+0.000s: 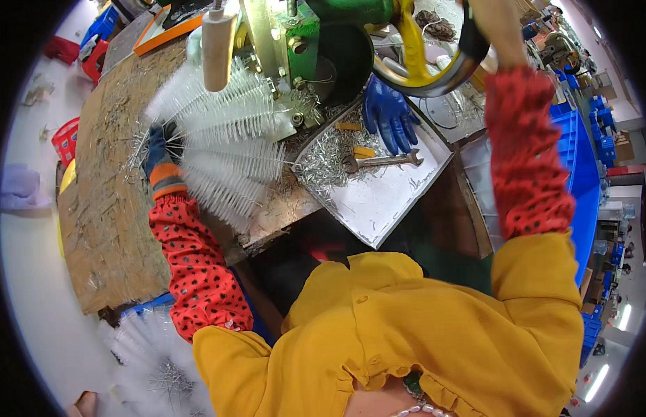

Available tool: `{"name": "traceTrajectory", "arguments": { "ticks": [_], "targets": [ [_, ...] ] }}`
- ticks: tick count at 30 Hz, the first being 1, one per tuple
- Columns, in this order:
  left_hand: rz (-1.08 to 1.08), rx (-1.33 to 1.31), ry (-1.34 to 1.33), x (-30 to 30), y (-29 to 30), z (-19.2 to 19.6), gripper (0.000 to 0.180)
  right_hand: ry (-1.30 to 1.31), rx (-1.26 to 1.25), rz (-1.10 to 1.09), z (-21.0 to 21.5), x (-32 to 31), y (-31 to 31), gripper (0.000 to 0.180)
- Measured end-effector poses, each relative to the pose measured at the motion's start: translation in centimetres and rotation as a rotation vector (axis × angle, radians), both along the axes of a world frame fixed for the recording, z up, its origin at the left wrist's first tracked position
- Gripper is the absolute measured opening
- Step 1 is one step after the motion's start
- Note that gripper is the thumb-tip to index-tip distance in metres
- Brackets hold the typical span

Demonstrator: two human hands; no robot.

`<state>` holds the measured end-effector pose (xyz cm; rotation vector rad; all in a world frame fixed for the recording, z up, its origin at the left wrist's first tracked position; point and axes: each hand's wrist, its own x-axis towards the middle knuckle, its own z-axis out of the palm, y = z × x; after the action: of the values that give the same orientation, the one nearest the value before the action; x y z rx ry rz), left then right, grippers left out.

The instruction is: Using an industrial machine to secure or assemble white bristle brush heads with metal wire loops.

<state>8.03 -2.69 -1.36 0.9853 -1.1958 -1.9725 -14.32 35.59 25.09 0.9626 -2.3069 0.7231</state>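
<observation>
My left hand (pixel 159 149), in a dark glove with an orange cuff, is closed on the wire stems of a bunch of white-bristled brushes (pixel 232 156). The brushes fan out to the right of it, their far ends beside the green machine (pixel 300 48). At the top right, my bare right hand (pixel 495 24) is beside the rim of a handwheel (pixel 419 52) with yellow spokes. Its fingers are cut off by the picture's edge, so I cannot see their grip. A wooden handle (pixel 216 52) hangs down above the brushes.
A white tray (pixel 378 208) holds a wrench (pixel 389 161), loose metal wire pieces (pixel 323 156) and a blue rubber glove (pixel 391 115). The worn wooden bench (pixel 107 208) extends leftward. More white brushes (pixel 156 368) lie at lower left. Blue crates (pixel 580 167) stand at right.
</observation>
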Motion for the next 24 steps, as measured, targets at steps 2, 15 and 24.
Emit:
{"name": "traceTrajectory", "arguments": {
  "ticks": [2, 15, 24],
  "targets": [
    [0.036, 0.002, -0.02, 1.2, -0.4, -0.5, 0.046, 0.142, -0.449, 0.08, -10.0, -0.3, 1.0, 0.026],
    [0.048, 0.02, 0.054, 1.0, -0.8, -1.2, 0.042, -0.064, -0.074, 0.055, -0.8, -0.7, -0.9, 0.027],
    [0.055, -0.015, 0.013, 1.6, -1.0, -0.9, 0.045, -0.13, 0.316, -0.064, 4.2, -7.1, -7.2, 0.022]
  ]
}}
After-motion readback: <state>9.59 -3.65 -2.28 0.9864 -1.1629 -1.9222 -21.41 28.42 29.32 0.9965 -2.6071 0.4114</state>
